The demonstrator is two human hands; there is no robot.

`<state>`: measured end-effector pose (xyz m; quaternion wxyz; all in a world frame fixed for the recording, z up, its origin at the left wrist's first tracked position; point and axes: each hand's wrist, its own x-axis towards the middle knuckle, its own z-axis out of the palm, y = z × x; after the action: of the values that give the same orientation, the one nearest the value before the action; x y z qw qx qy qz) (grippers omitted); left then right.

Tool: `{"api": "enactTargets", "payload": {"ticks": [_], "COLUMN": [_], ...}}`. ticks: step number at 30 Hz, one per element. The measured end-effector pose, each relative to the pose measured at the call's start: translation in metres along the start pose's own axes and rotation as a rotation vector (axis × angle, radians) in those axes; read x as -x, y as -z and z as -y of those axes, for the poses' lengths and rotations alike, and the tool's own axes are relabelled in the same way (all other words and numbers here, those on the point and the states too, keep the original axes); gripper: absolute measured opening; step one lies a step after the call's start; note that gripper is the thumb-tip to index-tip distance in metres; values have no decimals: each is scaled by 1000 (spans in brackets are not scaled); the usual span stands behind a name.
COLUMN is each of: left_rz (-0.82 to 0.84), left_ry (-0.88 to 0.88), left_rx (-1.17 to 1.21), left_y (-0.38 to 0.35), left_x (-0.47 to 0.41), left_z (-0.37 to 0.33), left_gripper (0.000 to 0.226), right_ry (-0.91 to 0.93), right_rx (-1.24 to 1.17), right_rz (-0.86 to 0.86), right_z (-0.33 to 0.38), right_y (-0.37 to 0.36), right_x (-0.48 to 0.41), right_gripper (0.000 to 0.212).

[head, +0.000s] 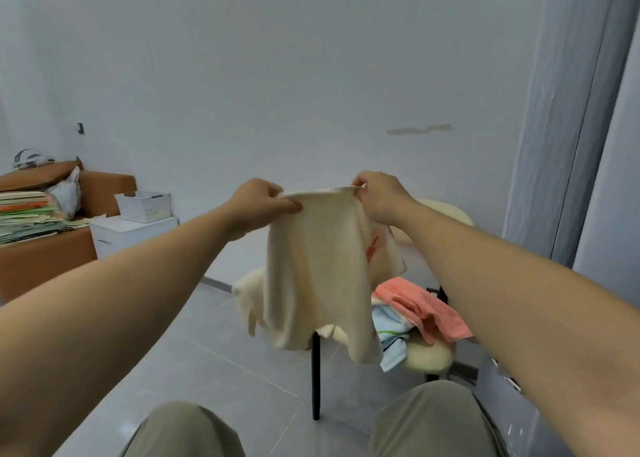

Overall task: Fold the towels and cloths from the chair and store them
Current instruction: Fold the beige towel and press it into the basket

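Far left of the chair (429,354), a white basket (143,206) sits on a white cabinet (131,234). Above the chair's seat, the left hand (258,202) pinches one top corner of a cream towel (318,269), fingers curled tight on it. The right hand (379,196) pinches the other corner likewise. The towel hangs between them. A pink cloth (426,309) lies on a pale blue cloth (391,321) on the seat.
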<state>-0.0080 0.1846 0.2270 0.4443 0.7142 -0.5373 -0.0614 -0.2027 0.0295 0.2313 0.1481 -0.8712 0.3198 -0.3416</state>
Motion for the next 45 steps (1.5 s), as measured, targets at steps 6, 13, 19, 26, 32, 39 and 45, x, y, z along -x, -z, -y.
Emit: {"api": "enactTargets", "payload": {"ticks": [6,13,19,26,32,39,45], "left_rz": [21,-33,59,128,-68,-178,-132], "left_ry": [113,8,67,142,123,-87,-70], "left_rx": [627,-105,-553,-223,-215,-364,-236], "left_y": [20,34,45,30,5,-24,-36], "left_x": [-7,-12,-19,-33,-50,-55,-59], "left_z": [-7,21,39,41,34,40,58], "left_gripper": [46,22,28,23,52,21,26], "right_ry": [41,172,54,-95,-8,-280,-290], "right_rx": [198,474,407,65,163,-265,-639], "right_rz": [99,278,346,740,831,575,435], "right_z": [-5,-22,-43,-42,-13,-25,-23], "right_y": [-2,5,-5,-28,-97,-180,-222], "right_x": [12,17,16,28,39,41,46], "right_gripper": [21,51,28,30,40,62,85]}}
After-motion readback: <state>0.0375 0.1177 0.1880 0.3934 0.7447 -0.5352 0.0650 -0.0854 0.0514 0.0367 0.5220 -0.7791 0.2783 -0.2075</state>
